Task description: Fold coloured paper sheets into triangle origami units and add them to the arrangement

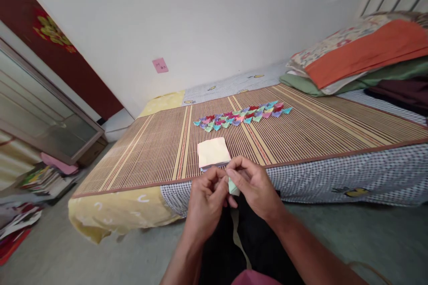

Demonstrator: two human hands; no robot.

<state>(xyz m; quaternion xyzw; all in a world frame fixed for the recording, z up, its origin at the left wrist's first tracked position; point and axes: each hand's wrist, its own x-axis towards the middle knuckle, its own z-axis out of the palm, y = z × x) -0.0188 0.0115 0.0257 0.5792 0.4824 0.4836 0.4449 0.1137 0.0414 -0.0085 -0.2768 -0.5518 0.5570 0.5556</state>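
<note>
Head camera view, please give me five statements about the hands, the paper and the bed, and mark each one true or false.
1. The left hand and right hand hold a piece of pale green paper. True.
2. The folded paper shapes are all one colour. False: the folded paper shapes come in many colours.
3. A stack of paper lies on the striped mat. True.
4. The orange cloth lies on the left of the view. False: the orange cloth is on the right.
5. A pink card is on the wall. True.

The mat point(150, 156) leaves room left of the obstructing paper stack point(213, 152).
</note>
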